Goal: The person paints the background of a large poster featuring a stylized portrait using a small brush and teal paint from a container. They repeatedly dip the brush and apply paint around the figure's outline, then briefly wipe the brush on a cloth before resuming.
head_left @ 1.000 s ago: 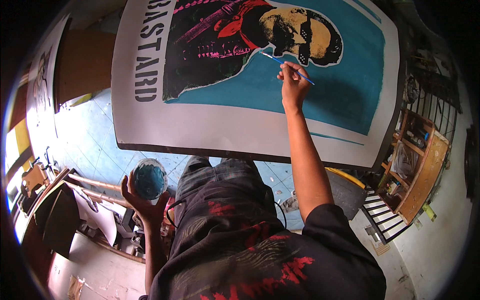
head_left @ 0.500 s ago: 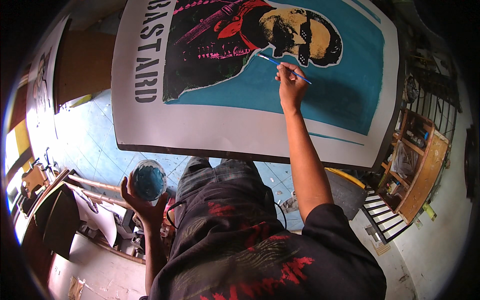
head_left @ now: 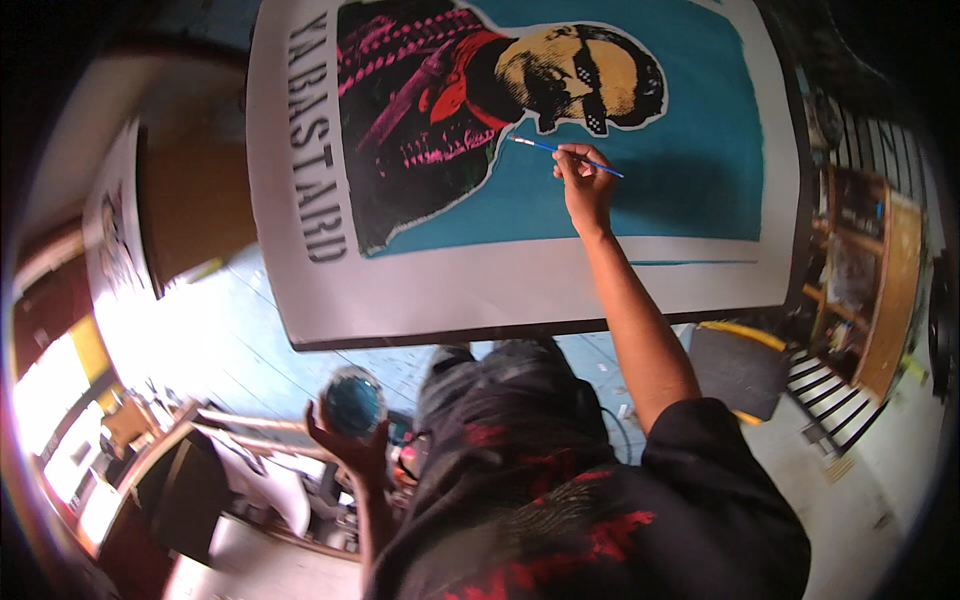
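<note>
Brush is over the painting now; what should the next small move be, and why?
Probably a short, light stroke of the blue paintbrush along the dark jacket's pale outline, keeping to the blue-green background side. The right hand has the tip at or very near that edge, though contact is unclear; the left hand holds the paint cup away from the painting.

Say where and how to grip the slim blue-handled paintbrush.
Probably midway along its slim, straight blue handle, pinched from the lower, wearer's side: the bristle tip points left, away from the right hand, whose pinch there leaves both ends free.
</note>
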The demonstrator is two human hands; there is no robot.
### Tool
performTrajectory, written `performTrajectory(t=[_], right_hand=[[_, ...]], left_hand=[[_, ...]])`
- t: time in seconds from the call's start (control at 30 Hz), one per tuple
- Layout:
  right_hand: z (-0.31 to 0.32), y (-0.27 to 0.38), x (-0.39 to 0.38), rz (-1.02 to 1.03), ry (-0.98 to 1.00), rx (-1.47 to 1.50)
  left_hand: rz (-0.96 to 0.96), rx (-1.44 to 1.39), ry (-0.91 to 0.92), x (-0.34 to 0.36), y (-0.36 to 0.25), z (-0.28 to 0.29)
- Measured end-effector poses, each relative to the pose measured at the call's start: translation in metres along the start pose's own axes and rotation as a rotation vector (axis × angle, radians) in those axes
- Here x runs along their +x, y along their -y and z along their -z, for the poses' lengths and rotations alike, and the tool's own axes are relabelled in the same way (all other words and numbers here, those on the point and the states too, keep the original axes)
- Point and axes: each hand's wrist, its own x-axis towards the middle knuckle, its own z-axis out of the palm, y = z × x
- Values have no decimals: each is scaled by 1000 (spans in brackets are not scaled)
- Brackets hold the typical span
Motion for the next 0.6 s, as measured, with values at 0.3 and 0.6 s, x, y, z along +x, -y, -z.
performTrajectory(t=[0.3,0.6], right_hand=[[-2,-8,-8,1,-103,209],[-7,-5,-28,49,-257,111]], left_hand=[[-135,91,93,36,-11,12],[-353,197,243,110,11,37]])
